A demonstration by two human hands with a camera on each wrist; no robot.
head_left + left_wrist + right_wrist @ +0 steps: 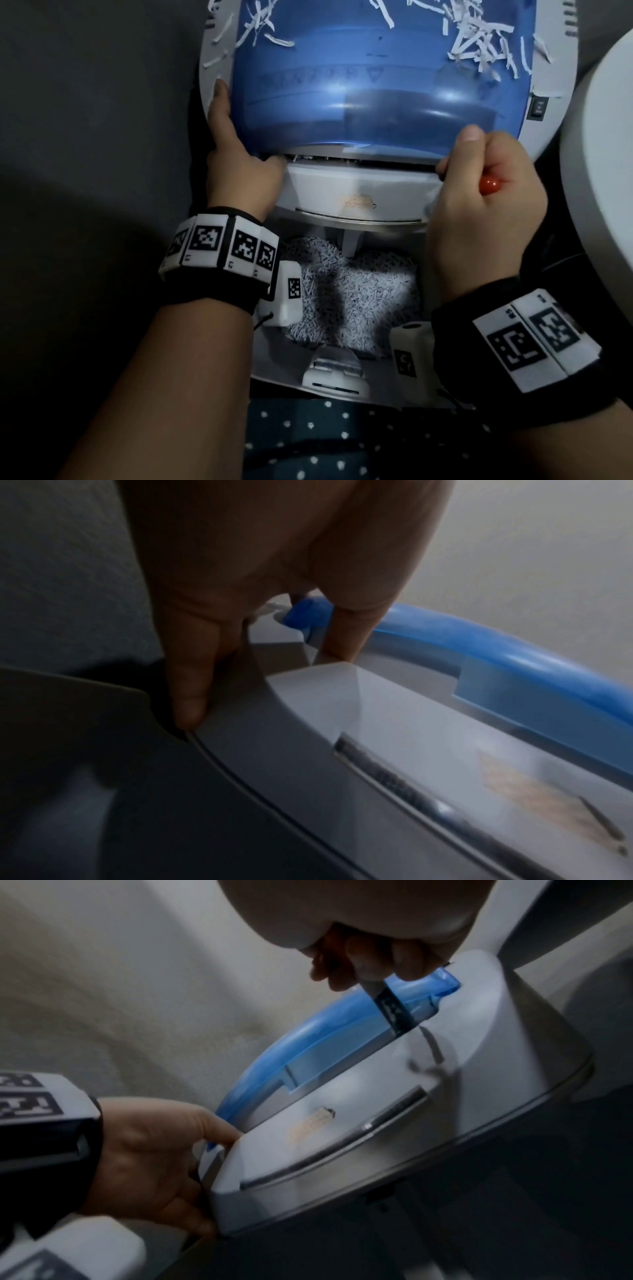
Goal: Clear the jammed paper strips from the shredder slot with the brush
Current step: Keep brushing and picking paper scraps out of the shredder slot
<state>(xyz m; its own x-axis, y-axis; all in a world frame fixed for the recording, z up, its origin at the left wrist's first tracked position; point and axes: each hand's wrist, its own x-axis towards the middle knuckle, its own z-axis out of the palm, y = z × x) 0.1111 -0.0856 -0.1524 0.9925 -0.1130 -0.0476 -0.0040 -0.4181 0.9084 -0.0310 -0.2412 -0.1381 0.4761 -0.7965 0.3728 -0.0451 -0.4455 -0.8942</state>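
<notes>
The shredder head (356, 192) has a white body and a blue see-through cover (359, 85). Its dark slot (359, 160) runs under the cover's near edge, with small paper bits (303, 157) at its left end. Loose white strips (479, 44) lie on the cover. My left hand (236, 164) grips the head's left edge (240, 696), thumb by the slot's left end. My right hand (486, 205) is curled round the brush; its red handle end (489, 185) pokes out. The brush's dark metal part (394, 1010) reaches down into the slot's right end; the bristles are hidden.
Below the head, the open bin (349, 291) is full of shredded paper. A white rounded object (603, 171) stands close on the right. A black switch (537, 108) sits on the head's right rim. A second narrow slot (342, 1139) crosses the white front. Dotted dark fabric (325, 442) lies nearest.
</notes>
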